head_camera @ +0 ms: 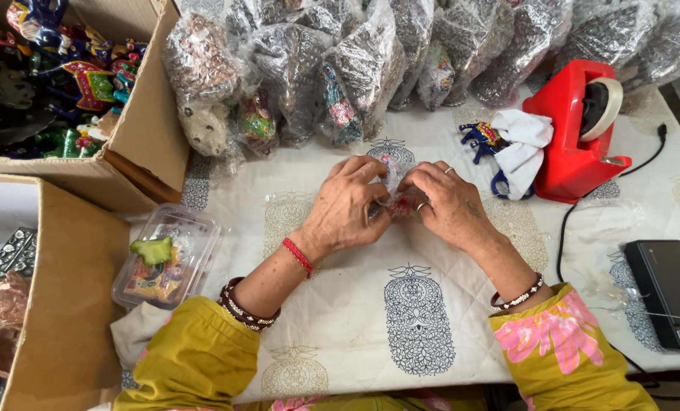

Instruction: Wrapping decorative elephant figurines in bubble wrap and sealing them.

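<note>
Both hands meet at the middle of the surface (431,335): the left hand (347,205) and the right hand (450,202) each pinch a small figure wrapped in clear plastic (397,190), which sits between their fingertips, just above the printed cloth. A red tape dispenser (576,144) stands to the right, with bagged figures (340,68) along the far edge.

Ahead: a row of bubble-wrapped bundles (370,61) walled off the table's far edge.
Left: an open brown cardboard box (146,129) and a clear plastic tub (195,228) crowded that side.
Right: a red tape dispenser (572,152) blocked the way.
Near: printed white cloth (340,304) lay bare.
</note>
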